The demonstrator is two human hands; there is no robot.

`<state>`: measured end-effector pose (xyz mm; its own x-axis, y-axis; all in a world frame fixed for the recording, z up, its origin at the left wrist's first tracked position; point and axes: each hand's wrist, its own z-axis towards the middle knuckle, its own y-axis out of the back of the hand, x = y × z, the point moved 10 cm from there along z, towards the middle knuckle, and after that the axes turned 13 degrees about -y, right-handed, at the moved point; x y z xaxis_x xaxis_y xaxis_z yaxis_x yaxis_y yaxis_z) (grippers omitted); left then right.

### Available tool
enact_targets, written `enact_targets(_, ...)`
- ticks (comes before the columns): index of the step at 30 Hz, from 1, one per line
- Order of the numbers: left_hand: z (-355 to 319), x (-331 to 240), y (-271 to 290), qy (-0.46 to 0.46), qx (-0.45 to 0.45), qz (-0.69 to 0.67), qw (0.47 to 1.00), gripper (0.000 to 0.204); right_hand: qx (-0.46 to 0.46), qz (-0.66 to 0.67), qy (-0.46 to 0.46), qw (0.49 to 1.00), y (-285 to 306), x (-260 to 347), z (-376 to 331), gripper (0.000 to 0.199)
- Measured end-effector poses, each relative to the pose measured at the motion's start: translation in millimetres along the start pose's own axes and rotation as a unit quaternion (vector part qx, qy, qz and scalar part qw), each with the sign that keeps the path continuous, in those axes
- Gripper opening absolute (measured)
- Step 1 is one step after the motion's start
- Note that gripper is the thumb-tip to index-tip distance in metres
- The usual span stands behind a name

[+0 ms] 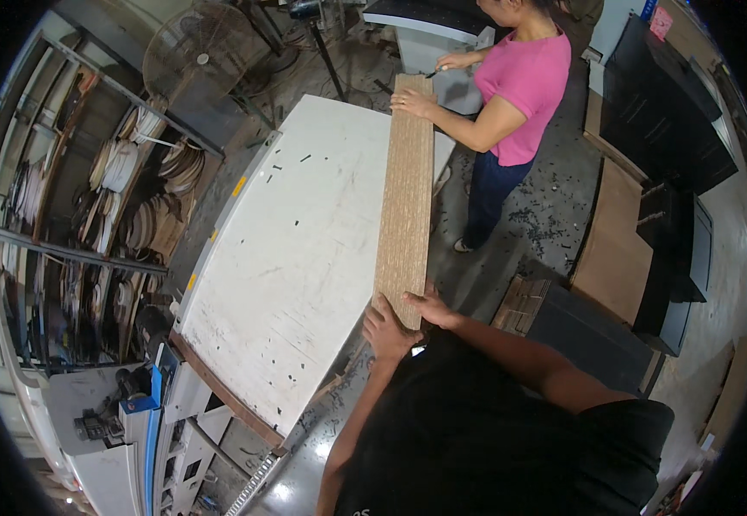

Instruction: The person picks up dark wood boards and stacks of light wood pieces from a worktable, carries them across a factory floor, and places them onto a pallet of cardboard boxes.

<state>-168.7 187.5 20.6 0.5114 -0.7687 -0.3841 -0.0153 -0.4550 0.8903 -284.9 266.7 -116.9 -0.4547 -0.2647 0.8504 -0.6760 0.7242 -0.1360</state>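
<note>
Both hands, left hand [387,328] and right hand [432,308], clamp the board's [406,193] near end; its long axis runs away toward the co-worker [518,86].

Head-worn fisheye, steeply downward, close overhead

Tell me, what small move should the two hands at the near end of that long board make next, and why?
Probably hold steady. The left hand and right hand grip the near end of the board, which lies along the edge of the white table, while another person's hand presses the far end.
</note>
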Motion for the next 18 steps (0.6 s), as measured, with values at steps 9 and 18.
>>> enact_targets(9, 0.4, 1.5, -3.1, -0.013, -0.014, 0.001, 1.0, 0.142, 0.006, -0.068, -0.056, 0.996, 0.9, -10.2, 2.0, 0.104)
enact_targets(18, 0.9, 2.8, -2.6, -0.002, 0.001, -0.001, 1.0, 0.144, 0.01, -0.029, -0.034, 0.999, -3.1, 12.3, -10.8, 0.096)
